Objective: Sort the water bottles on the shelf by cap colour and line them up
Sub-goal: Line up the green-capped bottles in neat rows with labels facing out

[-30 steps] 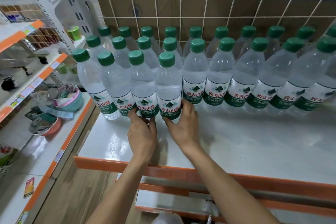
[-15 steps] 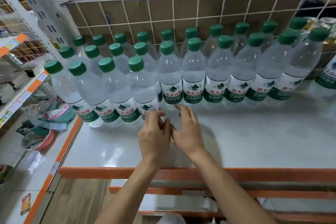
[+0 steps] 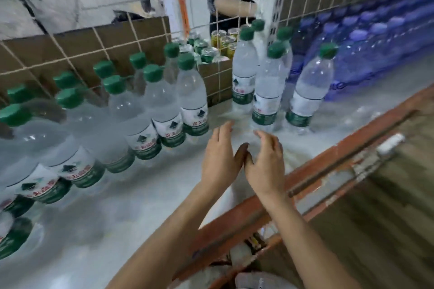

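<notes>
both hands are hovering empty over the white shelf (image 3: 141, 206), just inside its orange front edge (image 3: 328, 155). the left hand (image 3: 218, 159) and the right hand (image 3: 265, 162) are sitting side by side, thumbs meeting or nearly so, fingers loosely apart and slightly curved, gripping nothing. this is looking like a readied pose for taking a bottle on either side.

the lined-up green-capped bottles (image 3: 195, 110) are running off toward nine and ten o'clock from the hands, packed shoulder to shoulder in rows against the wire mesh (image 3: 94, 54), probably so that one colour is reading as one block. at twelve to one o'clock a loose cluster of green-capped bottles (image 3: 266, 91) is standing upright with gaps between, apart from those rows and likely waiting to be drawn in. at two o'clock the blue bottles (image 3: 375, 54) are forming their own group. motion blur is making fine contact hard to judge.
</notes>
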